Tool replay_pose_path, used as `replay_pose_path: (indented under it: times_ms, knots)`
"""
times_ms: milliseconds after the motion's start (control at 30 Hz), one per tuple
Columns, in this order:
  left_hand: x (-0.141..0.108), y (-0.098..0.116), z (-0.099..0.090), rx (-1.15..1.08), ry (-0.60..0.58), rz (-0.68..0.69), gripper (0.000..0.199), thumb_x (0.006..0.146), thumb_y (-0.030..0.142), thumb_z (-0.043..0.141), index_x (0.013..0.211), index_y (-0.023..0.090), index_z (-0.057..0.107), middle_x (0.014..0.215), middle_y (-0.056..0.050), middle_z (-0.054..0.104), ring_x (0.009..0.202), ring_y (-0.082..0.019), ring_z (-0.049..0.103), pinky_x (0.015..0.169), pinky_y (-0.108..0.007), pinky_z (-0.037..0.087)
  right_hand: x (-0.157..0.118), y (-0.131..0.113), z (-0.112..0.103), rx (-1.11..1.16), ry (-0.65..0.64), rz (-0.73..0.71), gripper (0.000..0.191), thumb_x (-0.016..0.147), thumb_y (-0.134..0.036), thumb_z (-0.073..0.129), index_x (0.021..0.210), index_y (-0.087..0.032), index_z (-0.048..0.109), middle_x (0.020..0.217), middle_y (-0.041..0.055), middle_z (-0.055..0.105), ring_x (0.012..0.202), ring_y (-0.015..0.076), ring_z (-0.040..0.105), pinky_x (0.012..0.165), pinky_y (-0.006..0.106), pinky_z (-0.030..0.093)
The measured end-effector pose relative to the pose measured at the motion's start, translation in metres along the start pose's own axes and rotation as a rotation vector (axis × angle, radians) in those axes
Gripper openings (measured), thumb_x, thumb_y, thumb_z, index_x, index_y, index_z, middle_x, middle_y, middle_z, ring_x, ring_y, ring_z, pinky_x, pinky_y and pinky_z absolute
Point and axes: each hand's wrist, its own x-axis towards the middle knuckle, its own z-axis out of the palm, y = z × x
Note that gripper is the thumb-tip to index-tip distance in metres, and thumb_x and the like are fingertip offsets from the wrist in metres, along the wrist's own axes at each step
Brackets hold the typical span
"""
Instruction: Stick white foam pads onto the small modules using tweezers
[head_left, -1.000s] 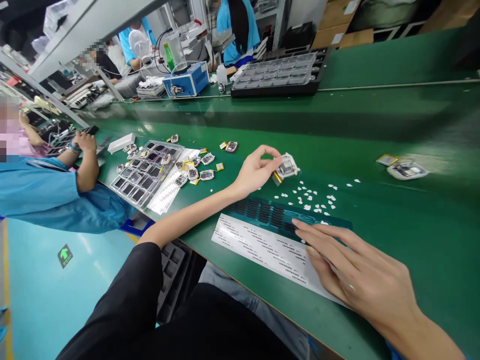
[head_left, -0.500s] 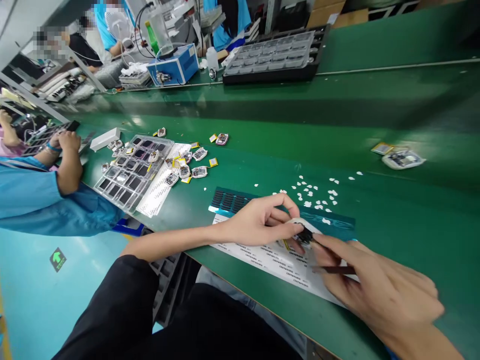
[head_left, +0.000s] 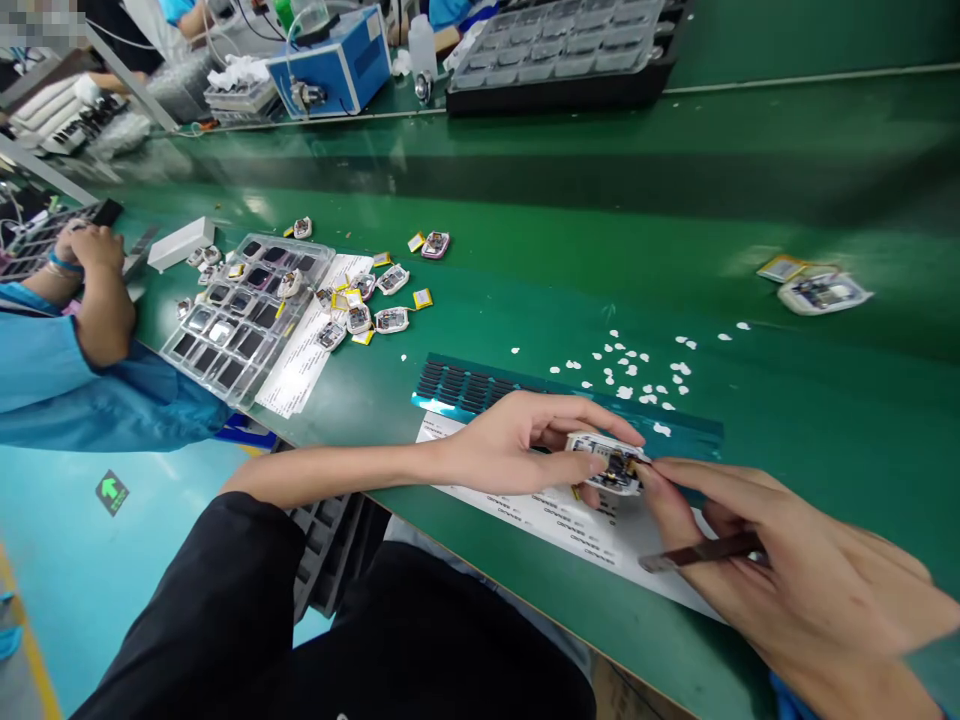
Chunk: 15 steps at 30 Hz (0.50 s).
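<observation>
My left hand (head_left: 517, 442) is closed around a small white-rimmed watch case (head_left: 587, 446) with an exposed circuit board. Its thumb rests on the board side and the fingers are behind. At the case's right edge, the thumb and index fingertips of my right hand (head_left: 795, 575) are pinched together; what lies between them is too small to make out. Flat brown-grey metal tweezers (head_left: 694, 553) are tucked in the same hand, pointing left. Below both hands lies a white printed label sheet (head_left: 525, 508). A teal strip of black stickers (head_left: 469, 385) lies just behind it.
White paper bits (head_left: 624, 392) are scattered beyond the strip. Several opened watch cases (head_left: 391, 320) with yellow-edged batteries lie left, beside a clear compartment tray (head_left: 247, 310). Another case (head_left: 825, 294) sits far right. A co-worker's blue sleeve (head_left: 90, 370) is at left.
The view has tilted down a little. My left hand has turned the watch case so its board shows more. The tweezers have swung toward me and more of their length shows.
</observation>
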Motion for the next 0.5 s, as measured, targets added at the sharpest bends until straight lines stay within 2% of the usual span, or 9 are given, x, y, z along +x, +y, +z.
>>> replay_pose_path:
  times_ms: [100, 200, 300, 400, 500]
  knots:
    - [0.0009, 0.0017, -0.0027, 0.017, 0.015, 0.003, 0.02, 0.095, 0.017, 0.064, 0.114, 0.013, 0.07, 0.089, -0.004, 0.07, 0.071, -0.011, 0.072, 0.074, -0.026, 0.058, -0.0006, -0.0009, -0.002, 0.004, -0.054, 0.031, 0.065, 0.091, -0.014, 0.075, 0.149, -0.035, 0.053, 0.083, -0.0073, 0.078, 0.069, 0.01, 0.072, 0.054, 0.022, 0.047]
    - [0.0004, 0.0042, -0.0013, 0.131, 0.037, -0.016, 0.03, 0.1, 0.02, 0.057, 0.125, 0.01, 0.067, 0.072, -0.002, 0.068, 0.061, -0.011, 0.068, 0.06, -0.021, 0.051, -0.002, -0.0013, -0.0023, 0.005, -0.081, 0.047, 0.071, 0.091, -0.013, 0.074, 0.152, -0.04, 0.049, 0.086, -0.007, 0.079, 0.073, 0.0113, 0.073, 0.057, 0.024, 0.049]
    - [-0.0013, 0.0064, 0.0019, 0.194, 0.039, -0.038, 0.036, 0.101, 0.022, 0.052, 0.132, 0.009, 0.065, 0.069, -0.003, 0.069, 0.055, -0.012, 0.067, 0.052, -0.021, 0.045, -0.0035, -0.0025, -0.0045, 0.011, -0.107, 0.06, 0.076, 0.091, -0.013, 0.075, 0.154, -0.042, 0.046, 0.09, -0.0062, 0.079, 0.074, 0.013, 0.074, 0.061, 0.026, 0.052]
    - [-0.0018, 0.0062, 0.0031, 0.2, 0.042, -0.044, 0.035, 0.1, 0.022, 0.052, 0.13, 0.009, 0.066, 0.07, -0.004, 0.07, 0.062, -0.016, 0.073, 0.051, -0.021, 0.046, -0.0056, -0.0043, -0.0063, 0.02, -0.158, 0.088, 0.08, 0.09, -0.011, 0.075, 0.156, -0.044, 0.043, 0.096, -0.0058, 0.08, 0.079, 0.0141, 0.075, 0.065, 0.027, 0.053]
    - [-0.0013, 0.0033, 0.0025, 0.218, 0.064, -0.042, 0.032, 0.1, 0.023, 0.052, 0.124, 0.011, 0.07, 0.063, -0.003, 0.067, 0.061, -0.017, 0.073, 0.051, -0.021, 0.047, -0.0087, -0.0045, -0.0031, 0.04, -0.133, 0.09, 0.083, 0.088, -0.011, 0.076, 0.156, -0.046, 0.043, 0.095, -0.007, 0.08, 0.075, 0.0138, 0.074, 0.06, 0.026, 0.051]
